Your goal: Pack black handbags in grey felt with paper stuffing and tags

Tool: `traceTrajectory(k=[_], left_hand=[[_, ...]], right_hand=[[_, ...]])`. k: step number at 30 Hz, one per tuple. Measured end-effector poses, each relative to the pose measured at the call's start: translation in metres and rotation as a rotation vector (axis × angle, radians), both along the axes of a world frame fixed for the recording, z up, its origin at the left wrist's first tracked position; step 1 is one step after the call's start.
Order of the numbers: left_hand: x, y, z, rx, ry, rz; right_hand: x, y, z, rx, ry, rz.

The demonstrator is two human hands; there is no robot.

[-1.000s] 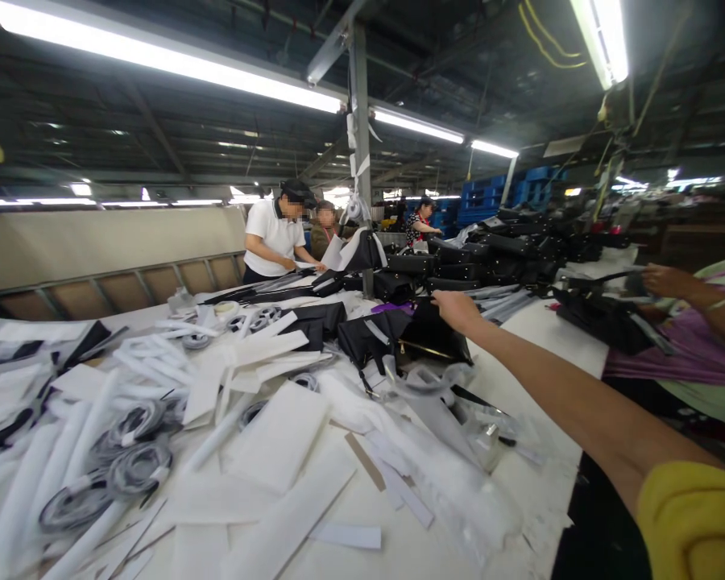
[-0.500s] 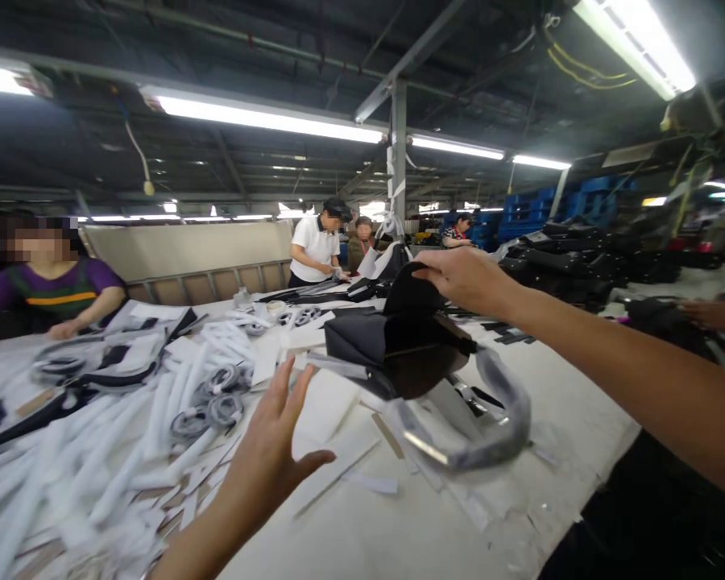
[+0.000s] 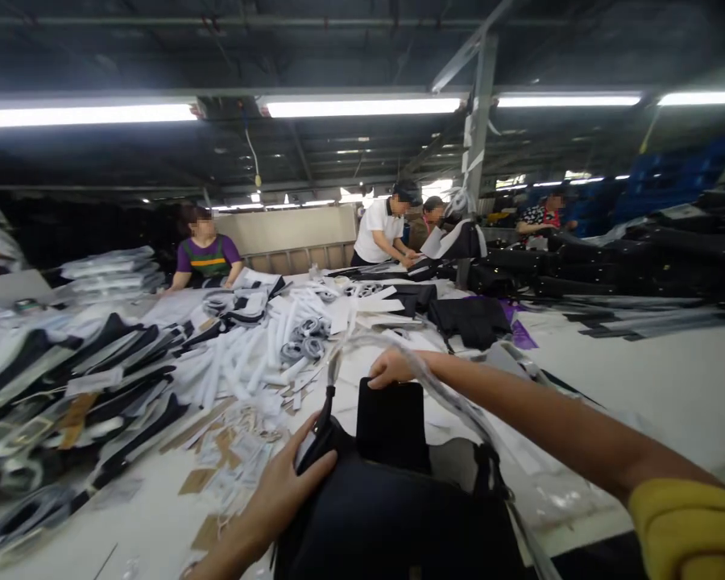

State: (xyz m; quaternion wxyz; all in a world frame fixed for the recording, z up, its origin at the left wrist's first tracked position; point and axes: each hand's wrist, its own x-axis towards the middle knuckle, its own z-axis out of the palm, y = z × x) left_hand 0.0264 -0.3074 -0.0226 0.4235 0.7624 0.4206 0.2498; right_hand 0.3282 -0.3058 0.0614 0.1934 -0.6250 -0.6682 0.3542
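A black handbag stands close in front of me, its handle wrapped in clear plastic and arching above it. My left hand grips the bag's upper left corner, thumb on the front and fingers behind. With pinched fingers, my right hand holds up the black flap at the bag's top by its upper edge. Part of the bag's opening shows a pale lining or paper beside the flap. The bag's bottom is cut off by the frame.
White tubes and wrapped coils lie beyond the bag. Flat black bags are heaped on the left, dark bags at the right. Paper scraps litter the table. Several co-workers are across it, one in purple sleeves.
The bag has come nearer and now stands with its handle up. My left hand, open and apart before, has closed on its corner. My right hand still holds the flap; the view has shifted.
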Motion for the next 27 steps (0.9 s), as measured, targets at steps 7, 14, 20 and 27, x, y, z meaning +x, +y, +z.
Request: traceTrajectory(k=[7,14,20,27], left_hand=[[-0.015,0.032,-0.077,-0.289,-0.01,0.163],[-0.022,0.038,-0.086,-0.221,0.022,0.199],[-0.026,-0.006,-0.044,0.616,0.204,-0.414],[-0.006,-0.026,-0.056,0.947,0.528,-0.651]], right_hand=[[0.027,-0.007,-0.034,0.267,-0.056,-0.256],[-0.014,-0.129,-0.056,0.284,-0.187,-0.009],[-0.05,-0.168,-0.097,0.266,-0.396,0.237],[-0.044,-0.154,-0.128,0.342,-0.544,0.317]])
